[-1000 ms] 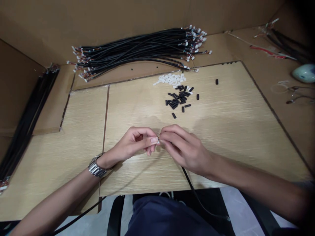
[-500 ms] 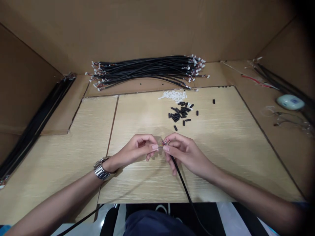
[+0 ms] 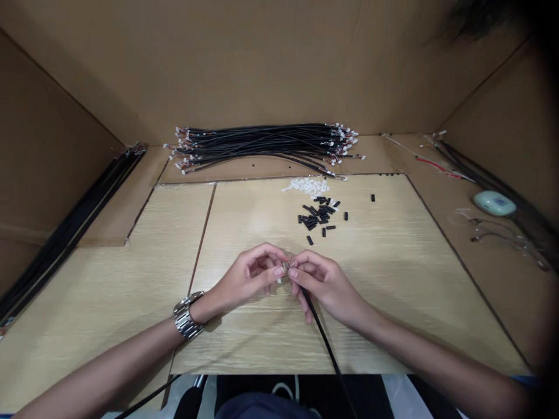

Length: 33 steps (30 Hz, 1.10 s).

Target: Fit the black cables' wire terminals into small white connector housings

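My left hand (image 3: 255, 272) is closed in a pinch, with a small white connector (image 3: 279, 280) showing just under the thumb tip. Opposite it, almost touching, my right hand (image 3: 321, 280) pinches the stripped end of a black cable (image 3: 323, 330). Thin coloured wires (image 3: 287, 265) bridge the small gap between the fingertips; their exact seating in the connector is hidden. From my right hand the cable runs down over the table's front edge. Beyond the hands lie a pile of small black connector housings (image 3: 321, 212) and a heap of white connectors (image 3: 308, 186).
A bundle of finished-looking black cables (image 3: 266, 142) lies along the back cardboard wall. More long cables (image 3: 82, 215) rest at the left. At the right are a pale green oval object (image 3: 494, 203), eyeglasses (image 3: 498, 233) and a red wire (image 3: 439, 167).
My hands have come closer together, narrowing the gap with the wires. A white piece now shows below my left thumb. The camera view has tilted up slightly.
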Tool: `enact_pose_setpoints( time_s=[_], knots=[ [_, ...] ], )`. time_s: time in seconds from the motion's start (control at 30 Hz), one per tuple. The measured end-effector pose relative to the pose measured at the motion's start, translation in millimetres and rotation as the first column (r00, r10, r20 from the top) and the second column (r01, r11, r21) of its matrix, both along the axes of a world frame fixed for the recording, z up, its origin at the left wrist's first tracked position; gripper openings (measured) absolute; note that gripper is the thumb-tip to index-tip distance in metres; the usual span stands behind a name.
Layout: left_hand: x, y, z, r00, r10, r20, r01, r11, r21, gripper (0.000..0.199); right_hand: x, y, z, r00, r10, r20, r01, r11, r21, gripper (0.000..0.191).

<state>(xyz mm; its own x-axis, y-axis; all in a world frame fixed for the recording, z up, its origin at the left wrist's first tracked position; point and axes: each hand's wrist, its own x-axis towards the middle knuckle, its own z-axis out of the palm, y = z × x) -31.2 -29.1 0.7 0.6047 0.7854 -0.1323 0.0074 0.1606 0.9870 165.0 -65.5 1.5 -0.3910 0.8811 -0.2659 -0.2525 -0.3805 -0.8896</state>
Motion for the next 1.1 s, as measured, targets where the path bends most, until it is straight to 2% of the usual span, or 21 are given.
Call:
enact_pose_setpoints(
  time_s=[0.2, 0.57, 0.67, 0.73, 0.83, 0.9, 1.1],
  knots=[
    [4.5, -0.9, -3.6, 0.998, 0.056, -0.027, -0.056, 0.998, 0.027, 0.017, -0.7, 0.2, -4.4, 0.999, -0.017, 0.028, 0.017, 1.000, 0.006, 0.027],
    [5.5, -2.6, -0.4, 0.998, 0.045, -0.035, -0.044, 0.998, 0.038, 0.018, -1.0, -0.6, 0.4, 0.998, -0.045, 0.049, 0.044, 0.998, 0.035, 0.027],
    [4.8, -3.1, -2.7, 0.992, 0.124, -0.014, -0.120, 0.980, 0.158, 0.025, -1.3, -1.9, -1.0, 0.996, -0.054, 0.069, 0.050, 0.997, 0.054, 0.026],
    [3.7, -3.3, -3.7, 0.980, 0.197, -0.035, -0.176, 0.931, 0.321, 0.025, -1.5, -3.3, -3.5, 0.995, -0.055, 0.078, 0.050, 0.996, 0.071, 0.024],
    [2.4, -3.9, -3.5, 0.967, 0.237, -0.093, -0.160, 0.848, 0.505, 0.015, -1.8, -5.7, -7.4, 0.996, -0.040, 0.082, 0.032, 0.994, 0.103, 0.021],
    [2.7, -4.6, -2.3, 0.965, 0.233, -0.119, -0.135, 0.832, 0.538, 0.010, -2.0, -7.0, -8.7, 0.995, -0.035, 0.088, 0.025, 0.992, 0.121, 0.020],
    [4.9, -4.3, 1.0, 0.966, 0.210, -0.151, -0.097, 0.834, 0.543, 0.006, -1.7, -8.1, -7.9, 0.994, -0.037, 0.104, 0.024, 0.992, 0.125, 0.020]
  ],
)
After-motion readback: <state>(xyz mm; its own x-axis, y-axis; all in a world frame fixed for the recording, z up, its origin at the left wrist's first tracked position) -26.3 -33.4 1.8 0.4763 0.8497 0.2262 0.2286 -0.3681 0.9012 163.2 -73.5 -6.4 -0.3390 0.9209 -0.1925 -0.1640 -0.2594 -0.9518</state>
